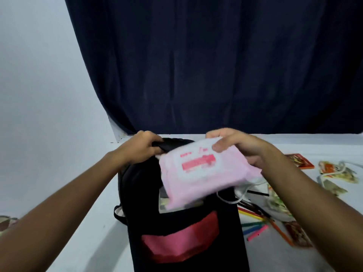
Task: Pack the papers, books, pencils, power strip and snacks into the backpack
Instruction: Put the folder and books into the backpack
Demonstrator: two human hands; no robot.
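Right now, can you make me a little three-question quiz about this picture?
1. True or false: the left hand grips the top of the black backpack.
2. What does the right hand hold? A) pink packet B) book C) cup
3. Fill in: the coloured pencils lie on the table to the backpack's ____.

Key: 1 true; 2 A; 3 right.
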